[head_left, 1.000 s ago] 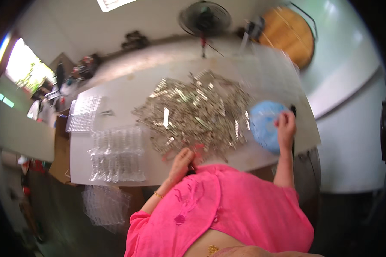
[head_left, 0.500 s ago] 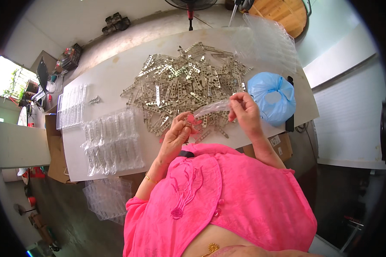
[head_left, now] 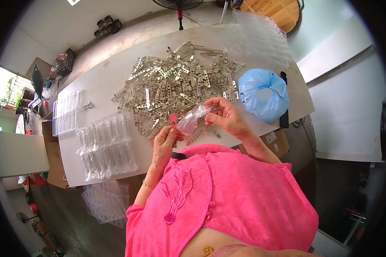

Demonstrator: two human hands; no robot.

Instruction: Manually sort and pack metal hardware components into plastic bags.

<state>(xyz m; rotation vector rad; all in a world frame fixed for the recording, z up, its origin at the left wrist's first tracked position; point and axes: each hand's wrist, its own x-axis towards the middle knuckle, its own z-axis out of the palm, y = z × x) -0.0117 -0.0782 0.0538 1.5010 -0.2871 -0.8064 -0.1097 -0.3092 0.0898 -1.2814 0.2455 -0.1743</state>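
In front of my body, my left hand [head_left: 164, 140] is closed on a flat perforated metal strip [head_left: 173, 121], which stands up from the fingers and looks pink. The thumb covers its lower end. My right hand [head_left: 228, 119] pinches a clear plastic bag [head_left: 194, 117] between thumb and fingers. The bag's wider end reaches down to my left fingers, beside the strip; whether they touch is hard to tell. Just beyond both hands lies a large heap of silvery perforated metal strips [head_left: 176, 88] on the pale table [head_left: 103, 73].
Left on the table are rows of bagged strips [head_left: 107, 145], a clear ribbed tray [head_left: 66, 113] and a few small metal pieces [head_left: 87, 105]. A tied blue plastic bag [head_left: 266, 94] sits at the right. Clear trays [head_left: 261, 38] lie at the far right corner; a fan [head_left: 180, 6] stands beyond.
The strip in my left hand now points upward and shows more plainly. My right hand has come closer to the left, and the bag, stretched out before, now hangs crumpled between them. The view shifted slightly.
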